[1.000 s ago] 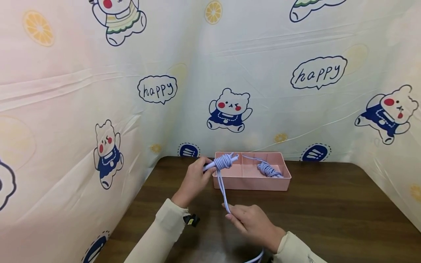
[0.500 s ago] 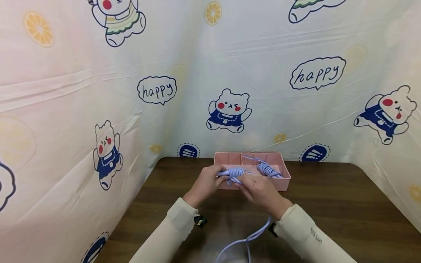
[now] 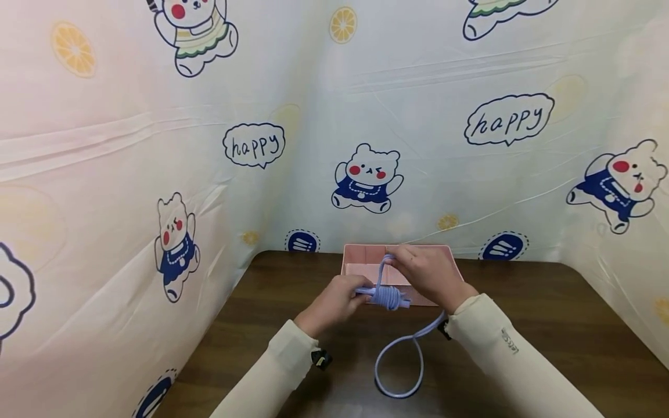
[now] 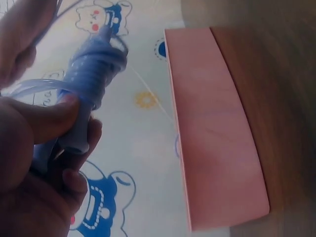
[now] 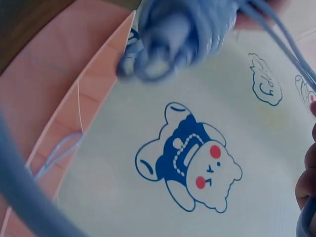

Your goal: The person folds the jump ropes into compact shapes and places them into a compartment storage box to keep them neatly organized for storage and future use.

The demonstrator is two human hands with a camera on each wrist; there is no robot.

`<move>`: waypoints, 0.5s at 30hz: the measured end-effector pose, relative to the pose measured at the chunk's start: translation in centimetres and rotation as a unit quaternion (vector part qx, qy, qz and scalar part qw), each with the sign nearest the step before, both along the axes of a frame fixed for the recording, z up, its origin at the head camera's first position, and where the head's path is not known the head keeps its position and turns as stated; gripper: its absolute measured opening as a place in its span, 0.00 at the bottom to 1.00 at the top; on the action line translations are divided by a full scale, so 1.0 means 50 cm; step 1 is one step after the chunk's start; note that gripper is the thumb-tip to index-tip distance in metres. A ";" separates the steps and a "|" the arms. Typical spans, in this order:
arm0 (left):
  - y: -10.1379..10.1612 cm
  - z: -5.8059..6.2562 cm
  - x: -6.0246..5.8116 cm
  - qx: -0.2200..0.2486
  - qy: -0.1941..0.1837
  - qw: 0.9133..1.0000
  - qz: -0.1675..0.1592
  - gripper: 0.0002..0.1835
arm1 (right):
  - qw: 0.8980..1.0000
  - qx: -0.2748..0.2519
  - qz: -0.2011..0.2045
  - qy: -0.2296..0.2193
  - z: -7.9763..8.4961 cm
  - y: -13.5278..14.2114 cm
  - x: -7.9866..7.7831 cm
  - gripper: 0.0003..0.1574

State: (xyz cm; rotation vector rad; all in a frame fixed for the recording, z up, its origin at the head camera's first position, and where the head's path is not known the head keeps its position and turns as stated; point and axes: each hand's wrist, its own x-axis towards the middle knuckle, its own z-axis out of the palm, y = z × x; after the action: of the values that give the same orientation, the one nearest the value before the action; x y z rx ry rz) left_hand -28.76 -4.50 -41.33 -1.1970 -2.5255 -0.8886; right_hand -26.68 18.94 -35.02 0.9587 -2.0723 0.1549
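Note:
A light blue jump rope (image 3: 388,298) is wound in tight turns about its handles. My left hand (image 3: 337,299) grips the handle ends, thumb pressed along them in the left wrist view (image 4: 29,133). Above and right of the coil, my right hand (image 3: 425,273) pinches the doubled cord, stretched up from the turns. More cord trails below the right hand and ends in a loop (image 3: 399,396) low over the table. Close in the right wrist view, the coil (image 5: 197,29) is blurred at the handle tips.
Just behind the hands stands a pink divided box (image 3: 362,270) on the dark wooden table (image 3: 292,273). A second light blue cord (image 5: 59,152) lies in it, mostly hidden by my right hand in the head view. Printed curtains enclose the back and sides.
My right hand has carried the cord from below the coil, past it, to above it. The left hand with the coil has moved down and right. The trailing cord now forms a rounder loop.

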 end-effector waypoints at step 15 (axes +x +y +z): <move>-0.003 0.003 0.020 -0.010 -0.054 0.991 -0.123 0.12 | 0.997 -0.059 0.040 -0.043 -0.024 0.028 -0.061 0.07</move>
State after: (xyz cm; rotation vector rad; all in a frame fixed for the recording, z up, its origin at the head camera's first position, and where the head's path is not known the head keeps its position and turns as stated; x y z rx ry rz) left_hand -27.75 -4.65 -41.18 -1.5322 -2.5101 -1.0099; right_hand -29.72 20.34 -36.23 0.9765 -2.0783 0.3626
